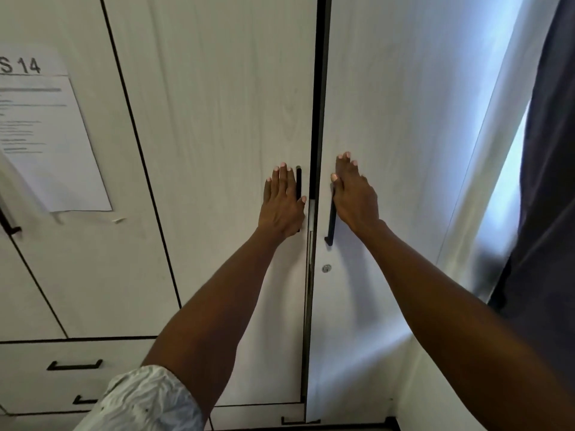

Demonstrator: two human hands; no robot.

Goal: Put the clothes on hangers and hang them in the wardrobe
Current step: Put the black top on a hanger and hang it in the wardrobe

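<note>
A white wardrobe fills the view, its left door (224,150) and right door (404,150) meeting at a dark seam. My left hand (281,203) lies flat with straight fingers on the left door, beside its black vertical handle (299,181). My right hand (353,194) lies flat on the right door, over the upper part of that door's black handle (330,228). Neither hand holds anything. No clothes or hangers are in view.
A keyhole (326,268) sits below the right handle. Another wardrobe door at left carries a paper notice (49,144) marked "S 14". Drawers with black handles (74,364) are at lower left. A dark curtain (547,181) hangs at right beside a bright window.
</note>
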